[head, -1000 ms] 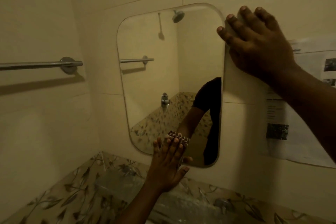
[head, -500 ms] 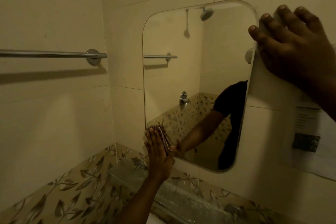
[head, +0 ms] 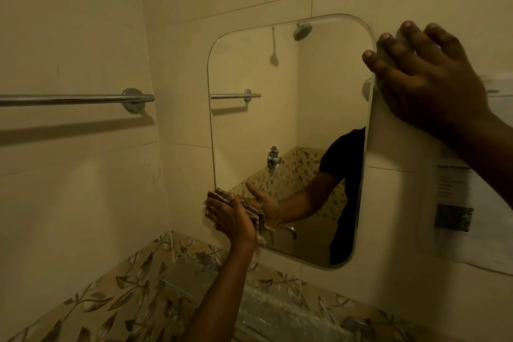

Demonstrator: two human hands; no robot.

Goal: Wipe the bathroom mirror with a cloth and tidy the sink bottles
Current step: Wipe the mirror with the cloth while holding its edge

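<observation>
Right now, on my feed, the left hand (head: 231, 216) lies flat against the lower left corner of the mirror (head: 291, 119). Its fingers are straight and close together, pressing a folded, patterned cloth (head: 222, 194) onto the glass. The cloth sits between palm and mirror, and its edge shows past the fingertips. The reflection shows the thumb held out to the side.

The right hand (head: 433, 86) is spread against the wall at the mirror's upper right edge. Its fingers are extended and relaxed, with the tips resting on the rim, and I see nothing clasped in it.

The mirror hangs on pale tile and reflects a shower head, a tap and a dark sleeve. A rail (head: 75, 97) runs along the left wall. A paper notice (head: 455, 202) is stuck to the wall on the right, partly behind the right forearm. Below the mirror I make out a small glass shelf (head: 188, 277) against a band of leaf-patterned tile (head: 111, 300).
</observation>
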